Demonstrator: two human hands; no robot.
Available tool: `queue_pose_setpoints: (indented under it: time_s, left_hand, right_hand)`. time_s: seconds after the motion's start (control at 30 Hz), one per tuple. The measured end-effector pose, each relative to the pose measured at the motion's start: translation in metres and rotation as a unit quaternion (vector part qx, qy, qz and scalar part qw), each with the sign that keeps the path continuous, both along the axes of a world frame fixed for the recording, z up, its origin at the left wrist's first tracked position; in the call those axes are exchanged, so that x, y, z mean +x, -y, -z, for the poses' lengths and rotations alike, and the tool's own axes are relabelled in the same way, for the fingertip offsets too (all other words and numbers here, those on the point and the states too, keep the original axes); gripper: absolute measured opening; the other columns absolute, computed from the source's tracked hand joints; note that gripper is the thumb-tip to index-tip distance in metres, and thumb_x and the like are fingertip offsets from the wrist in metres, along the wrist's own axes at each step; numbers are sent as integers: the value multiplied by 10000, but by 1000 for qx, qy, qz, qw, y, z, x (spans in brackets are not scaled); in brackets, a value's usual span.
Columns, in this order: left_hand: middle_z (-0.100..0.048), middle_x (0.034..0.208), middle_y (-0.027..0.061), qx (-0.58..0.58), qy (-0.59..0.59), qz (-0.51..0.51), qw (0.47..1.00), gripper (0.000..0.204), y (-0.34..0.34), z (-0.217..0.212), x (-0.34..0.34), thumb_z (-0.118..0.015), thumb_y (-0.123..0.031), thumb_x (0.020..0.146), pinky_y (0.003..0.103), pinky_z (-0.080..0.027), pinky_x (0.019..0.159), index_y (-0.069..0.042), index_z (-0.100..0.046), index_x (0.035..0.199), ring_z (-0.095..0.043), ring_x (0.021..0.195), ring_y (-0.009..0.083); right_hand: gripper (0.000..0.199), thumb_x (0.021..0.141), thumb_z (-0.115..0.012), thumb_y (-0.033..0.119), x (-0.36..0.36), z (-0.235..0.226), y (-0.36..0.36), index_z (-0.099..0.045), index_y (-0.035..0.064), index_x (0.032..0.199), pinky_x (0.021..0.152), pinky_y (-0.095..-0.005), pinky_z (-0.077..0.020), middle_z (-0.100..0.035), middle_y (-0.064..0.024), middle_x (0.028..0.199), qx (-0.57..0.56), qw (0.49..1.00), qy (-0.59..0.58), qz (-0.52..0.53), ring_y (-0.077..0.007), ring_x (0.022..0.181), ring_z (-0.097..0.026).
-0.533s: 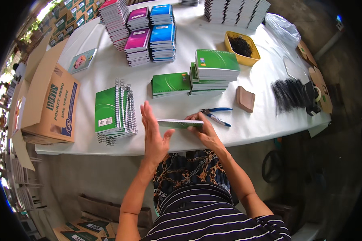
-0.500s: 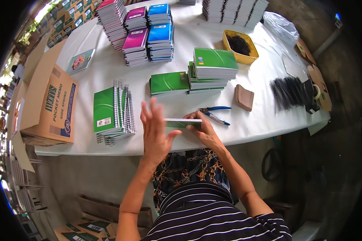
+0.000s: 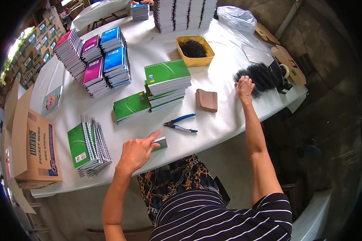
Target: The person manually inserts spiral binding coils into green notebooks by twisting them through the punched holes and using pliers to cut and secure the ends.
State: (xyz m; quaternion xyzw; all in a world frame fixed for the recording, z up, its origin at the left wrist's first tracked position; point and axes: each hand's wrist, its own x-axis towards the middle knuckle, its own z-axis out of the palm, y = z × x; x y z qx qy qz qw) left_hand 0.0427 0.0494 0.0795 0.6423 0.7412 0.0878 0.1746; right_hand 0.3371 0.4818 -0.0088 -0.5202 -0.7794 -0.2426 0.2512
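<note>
My left hand [image 3: 136,153] is closed on a small green notebook [image 3: 161,143] near the table's front edge, with its index finger stretched out; most of the notebook is hidden behind the hand. Out to the right, my right hand [image 3: 244,86] has its bent fingers on the near left end of a pile of black spiral binding coils [image 3: 263,78], pinching at them. Between the hands lie blue-handled pliers [image 3: 182,123], jaws pointing left, and a brownish block [image 3: 206,100]. Beyond them stand stacks of green notebooks [image 3: 167,75], with a lower green stack [image 3: 130,105] beside.
Spiral-bound green notebooks [image 3: 78,146] lie at left, beside an open cardboard box [image 3: 42,148]. Pink notebooks [image 3: 93,71] and blue notebooks [image 3: 116,59] stand farther back. A yellow tub [image 3: 201,61] holds black bits. A tape roll [image 3: 284,71] and plastic bag [image 3: 237,19] are at right.
My right hand has left the notebook and moved right to the black coils. My left hand has come down onto the notebook. The view has swung to the right.
</note>
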Motion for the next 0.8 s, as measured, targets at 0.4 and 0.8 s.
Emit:
queue_pose_setpoints:
  time_s: [0.4, 0.8]
  left_hand:
    - [-678, 1180, 62, 113, -57, -52, 991, 579, 15, 21, 4, -605, -382, 919, 409, -571, 660, -288, -423, 1460, -697, 927, 303]
    - [-691, 1129, 104, 153, -61, -75, 984, 515, 19, 19, 8, -570, -467, 916, 394, -549, 637, -296, -513, 1399, -702, 865, 294]
  right_hand:
    - [223, 855, -665, 131, 6, -20, 5, -546, 18, 1006, 732, -454, -529, -620, -191, 920, -132, 985, -5, -114, -356, 907, -640]
    - [113, 884, -637, 119, -40, -65, 108, -590, 22, 918, 776, -425, -488, -620, -152, 905, -110, 956, 16, -271, -313, 858, -623]
